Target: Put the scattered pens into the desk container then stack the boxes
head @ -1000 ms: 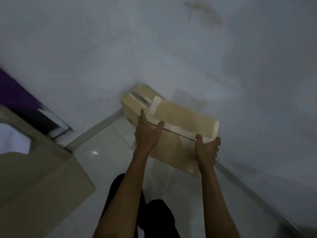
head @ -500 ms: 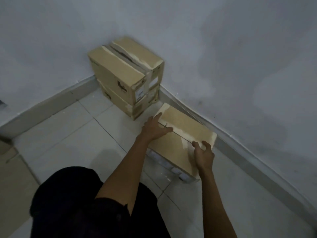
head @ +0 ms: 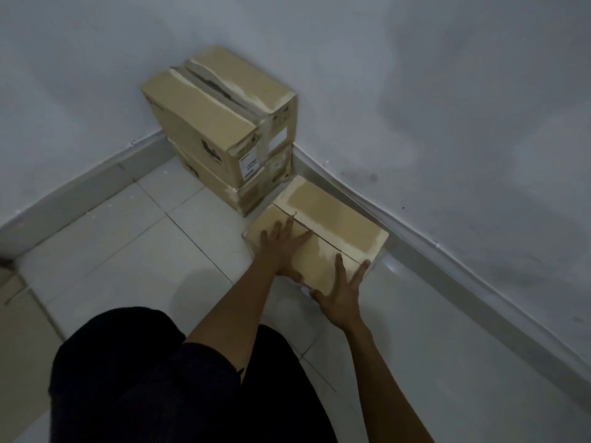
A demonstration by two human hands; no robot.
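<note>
A stack of two boxes (head: 211,129) is being propped in the far-left corner, beyond and left of the left hand (head: 281,247), farther from the right hand (head: 342,295). Just right of it the small box (head: 332,219) is being steadied on the tiled floor (head: 134,251), long axis along the right wall (head: 447,139): the left palm is being pressed flat on its top, the right against its near end, all fingers spread, gripping nothing.

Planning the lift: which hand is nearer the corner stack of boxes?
Left. The left hand rests on the floor box near the stack; the right hand touches its far end.
</note>
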